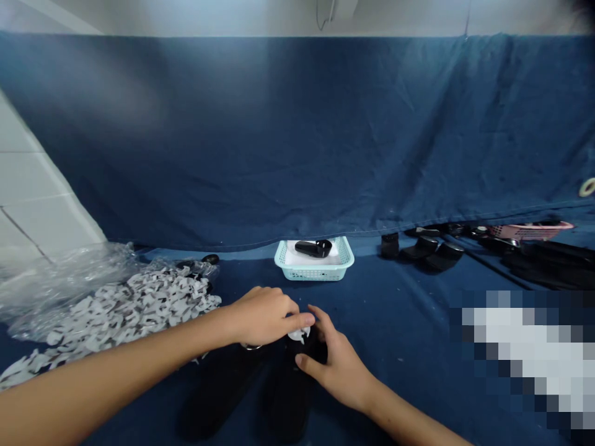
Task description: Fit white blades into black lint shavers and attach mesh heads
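Note:
Two dark sandals lie side by side in front of me, a left one (214,393) and a right one (286,399), both with soles in shadow. At the strap end of the right sandal, my left hand (264,316) pinches a small white cut-out piece (300,335) with thumb and fingers. My right hand (337,362) curves around the same end, its thumb on the near side and fingers on the far side. A silvery ring-like edge shows on the left sandal beneath my left hand. My fingers partly hide the strap.
To the left lies a heap of white cut-out pieces (139,303) beside clear plastic wrap (74,279). A light blue basket (316,272) holds a black sandal (316,249) on white paper. Black straps (421,248) and a pink basket (530,231) sit right. A blue curtain (297,136) hangs behind.

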Demonstrator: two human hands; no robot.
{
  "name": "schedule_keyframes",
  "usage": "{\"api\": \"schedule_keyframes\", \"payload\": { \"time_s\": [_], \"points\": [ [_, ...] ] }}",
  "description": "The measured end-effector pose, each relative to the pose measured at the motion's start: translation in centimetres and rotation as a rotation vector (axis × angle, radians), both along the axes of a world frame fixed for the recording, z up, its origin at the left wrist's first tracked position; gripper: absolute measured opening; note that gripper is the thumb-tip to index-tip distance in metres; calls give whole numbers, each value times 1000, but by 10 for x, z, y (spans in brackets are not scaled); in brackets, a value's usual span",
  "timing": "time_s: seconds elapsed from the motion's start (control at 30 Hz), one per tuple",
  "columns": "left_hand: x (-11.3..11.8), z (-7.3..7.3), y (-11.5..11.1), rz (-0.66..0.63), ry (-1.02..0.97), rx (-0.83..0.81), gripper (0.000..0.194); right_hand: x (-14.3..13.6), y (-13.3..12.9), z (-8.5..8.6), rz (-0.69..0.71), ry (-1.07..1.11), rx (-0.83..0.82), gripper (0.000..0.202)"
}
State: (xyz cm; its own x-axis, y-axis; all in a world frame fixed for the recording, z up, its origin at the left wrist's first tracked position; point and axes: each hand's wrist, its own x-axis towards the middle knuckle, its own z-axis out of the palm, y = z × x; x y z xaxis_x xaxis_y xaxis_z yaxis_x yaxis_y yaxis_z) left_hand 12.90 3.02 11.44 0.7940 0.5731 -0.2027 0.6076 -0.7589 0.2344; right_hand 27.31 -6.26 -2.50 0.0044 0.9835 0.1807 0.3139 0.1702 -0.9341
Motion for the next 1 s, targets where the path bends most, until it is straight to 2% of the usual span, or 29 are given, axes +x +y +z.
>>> {"api": "schedule_keyframes", "payload": {
  "time_s": [0.17, 0.23, 0.3, 0.43, 0.6, 0.67, 0.87, 1.0],
  "points": [
    [1, -4, 5, 16, -78, -297, 61, 1, 2, 0, 31, 22, 36, 80],
    [1, -3, 6, 6, -82, -354, 63, 1, 1, 1, 28, 12, 27, 81],
    [2, 0, 4, -1, -63, -316, 62, 1, 1, 0, 24, 9, 22, 81],
    [4, 3, -1, 10, -13, -129, 56, 1, 0, -2, 5, 13, 5, 83],
    [3, 3, -5, -38, 47, 62, 57, 2, 1, -4, -1, -2, 4, 84],
    [4, 3, -5, -20, 47, 46, 57, 2, 1, -4, 9, 11, 18, 83],
    [7, 5, -8, 6, -52, -227, 56, 2, 1, -3, 32, 18, 40, 83],
    [8, 6, -9, 59, -24, -180, 62, 2, 1, -1, 32, 2, 34, 82]
  ]
}}
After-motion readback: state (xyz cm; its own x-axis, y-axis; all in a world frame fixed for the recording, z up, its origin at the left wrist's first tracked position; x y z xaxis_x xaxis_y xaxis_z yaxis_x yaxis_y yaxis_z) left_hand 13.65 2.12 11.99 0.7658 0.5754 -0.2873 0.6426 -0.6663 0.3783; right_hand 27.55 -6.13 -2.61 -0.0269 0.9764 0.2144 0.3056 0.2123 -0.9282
